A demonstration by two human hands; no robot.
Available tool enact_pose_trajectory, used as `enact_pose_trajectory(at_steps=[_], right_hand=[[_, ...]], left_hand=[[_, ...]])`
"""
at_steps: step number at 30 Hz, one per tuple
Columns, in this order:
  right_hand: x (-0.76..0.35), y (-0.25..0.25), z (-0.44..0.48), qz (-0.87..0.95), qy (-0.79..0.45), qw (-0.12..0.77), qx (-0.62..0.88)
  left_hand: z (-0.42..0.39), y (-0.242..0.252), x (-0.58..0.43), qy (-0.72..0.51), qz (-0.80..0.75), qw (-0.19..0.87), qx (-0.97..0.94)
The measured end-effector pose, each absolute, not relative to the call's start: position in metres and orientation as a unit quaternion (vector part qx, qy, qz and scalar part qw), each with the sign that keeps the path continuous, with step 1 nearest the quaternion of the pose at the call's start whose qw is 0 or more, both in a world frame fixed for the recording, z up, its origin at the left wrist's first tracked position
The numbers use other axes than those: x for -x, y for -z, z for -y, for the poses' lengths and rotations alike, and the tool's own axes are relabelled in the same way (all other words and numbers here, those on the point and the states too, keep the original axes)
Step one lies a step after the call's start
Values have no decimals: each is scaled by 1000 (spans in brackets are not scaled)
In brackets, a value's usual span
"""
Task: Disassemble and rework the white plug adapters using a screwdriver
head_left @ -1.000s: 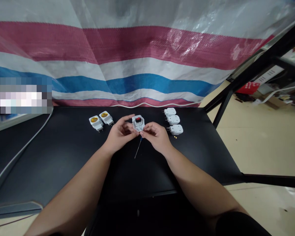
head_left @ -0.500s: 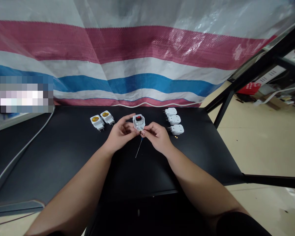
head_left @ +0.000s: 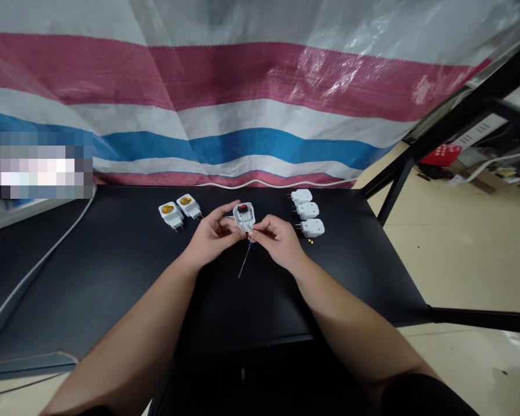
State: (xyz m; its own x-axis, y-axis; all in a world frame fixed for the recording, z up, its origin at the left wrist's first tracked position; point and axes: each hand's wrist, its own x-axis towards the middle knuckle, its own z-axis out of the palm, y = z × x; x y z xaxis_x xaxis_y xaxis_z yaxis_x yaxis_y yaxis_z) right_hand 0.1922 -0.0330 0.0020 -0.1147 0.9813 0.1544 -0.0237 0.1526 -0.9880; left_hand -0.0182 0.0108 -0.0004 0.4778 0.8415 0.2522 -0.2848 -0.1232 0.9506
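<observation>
Between my hands, in the middle of the view, is an opened white plug housing (head_left: 244, 216) with a red and black switch inside. My left hand (head_left: 216, 232) is closed on its left side, thumb at the lower edge. The fingertips of my right hand (head_left: 276, 238) pinch at its lower right edge; any small part there is hidden. Below them a screwdriver (head_left: 244, 263) lies on the black table, its blue handle partly covered by my hands.
Two white plugs with yellow round faces (head_left: 170, 215) lie to the left. Several white plug bodies (head_left: 312, 227) line up on the right, small brass pieces (head_left: 311, 241) beside them. A white cable (head_left: 260, 184) runs along the striped sheet (head_left: 260, 75) behind the table (head_left: 112, 277).
The plug housing has tilted slightly between my fingers. Both hands have otherwise stayed almost in place.
</observation>
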Motion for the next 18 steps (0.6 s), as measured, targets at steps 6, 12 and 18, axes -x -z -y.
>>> enact_pose_trajectory(at_steps=[6, 12, 18], right_hand=[[-193, -3, 32, 567, -490, 503, 429], [-194, -5, 32, 574, -487, 500, 428], [-194, -5, 31, 564, -507, 491, 429]], left_hand=[[-11, 0, 18, -455, -236, 612, -602], [-10, -2, 17, -457, -236, 607, -606], [-9, -4, 17, -452, -235, 611, -606]])
